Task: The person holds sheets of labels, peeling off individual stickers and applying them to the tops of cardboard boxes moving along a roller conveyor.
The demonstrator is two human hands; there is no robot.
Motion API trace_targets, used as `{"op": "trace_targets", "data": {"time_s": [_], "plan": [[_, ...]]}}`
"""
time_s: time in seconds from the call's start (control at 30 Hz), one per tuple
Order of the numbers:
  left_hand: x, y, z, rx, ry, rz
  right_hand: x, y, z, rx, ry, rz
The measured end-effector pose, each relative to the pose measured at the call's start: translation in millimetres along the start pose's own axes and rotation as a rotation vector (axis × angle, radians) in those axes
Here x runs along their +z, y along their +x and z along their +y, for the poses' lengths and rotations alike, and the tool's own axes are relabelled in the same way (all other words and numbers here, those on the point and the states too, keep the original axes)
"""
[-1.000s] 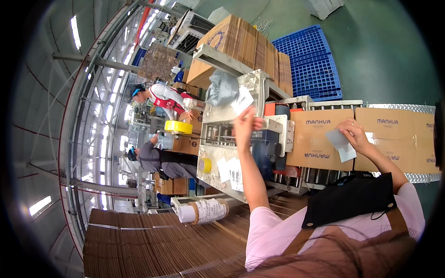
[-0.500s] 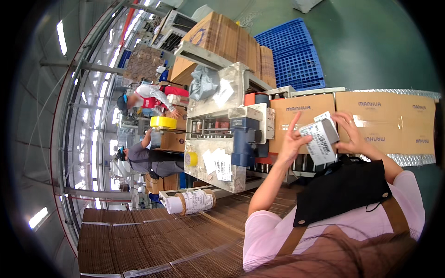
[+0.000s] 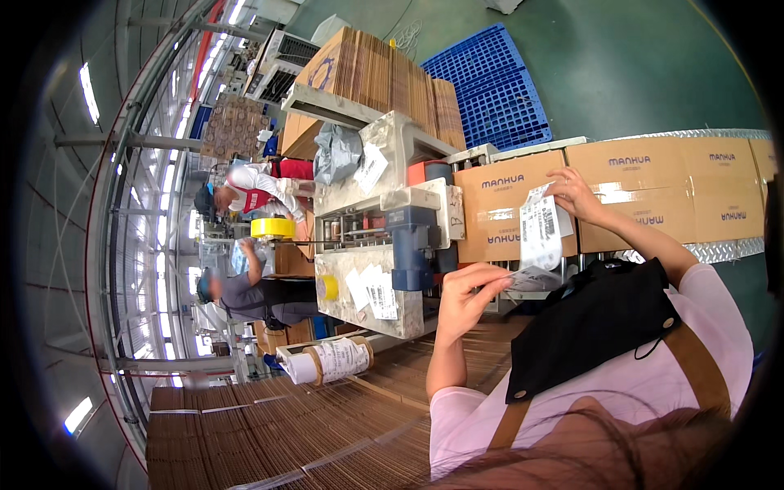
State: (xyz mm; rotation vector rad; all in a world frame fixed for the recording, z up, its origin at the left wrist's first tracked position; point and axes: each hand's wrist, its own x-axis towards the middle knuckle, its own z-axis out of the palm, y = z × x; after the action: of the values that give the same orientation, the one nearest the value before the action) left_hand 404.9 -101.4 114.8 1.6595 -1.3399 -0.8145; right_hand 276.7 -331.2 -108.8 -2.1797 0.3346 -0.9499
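Note:
A strip of white printed labels (image 3: 539, 233) hangs curved between my hands, with its lower part folded toward me. My right hand (image 3: 576, 198) pinches the upper end, over the cardboard boxes. Nearer to me, my left hand (image 3: 469, 299) pinches the lower end between thumb and fingers. Behind the strip lies a closed cardboard box (image 3: 482, 208) on the roller conveyor, with clear tape along its seam. A second taped box (image 3: 633, 192) follows it on the right, below my right forearm.
A blue motor (image 3: 412, 247) stands by the taping machine. Loose labels (image 3: 380, 296) and a yellow tape roll (image 3: 327, 287) lie on its side table. Flat cardboard stacks (image 3: 245, 433) fill the lower left, beside a label roll (image 3: 331, 360). Two co-workers (image 3: 261, 296) stand farther left.
My left hand has moved left and down, drawing the labels out into a longer curved strip. My right hand has shifted up and left. The whole view has shifted slightly.

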Motion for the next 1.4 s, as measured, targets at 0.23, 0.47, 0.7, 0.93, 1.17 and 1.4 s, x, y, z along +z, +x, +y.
{"op": "trace_targets", "data": {"time_s": [0.23,0.47,0.7,0.93,1.17,1.4], "plan": [[4,72,-44,0.336,0.413,0.171,-36,60,-65,-0.049,0.218,-0.142],[-28,102,-58,0.124,-0.039,0.073,-48,70,-77,0.064,0.335,-0.193],[-71,96,-79,0.217,-0.335,0.3,-14,47,-60,-0.013,0.264,-0.023],[-82,104,-94,0.208,-0.572,0.433,-9,64,-76,-0.149,0.323,0.11],[-183,124,-145,0.189,-0.972,0.85,-11,57,-61,-0.082,0.295,0.185],[-264,128,-234,-0.653,-0.018,1.121,-20,71,-74,-0.107,0.245,0.192]]}}
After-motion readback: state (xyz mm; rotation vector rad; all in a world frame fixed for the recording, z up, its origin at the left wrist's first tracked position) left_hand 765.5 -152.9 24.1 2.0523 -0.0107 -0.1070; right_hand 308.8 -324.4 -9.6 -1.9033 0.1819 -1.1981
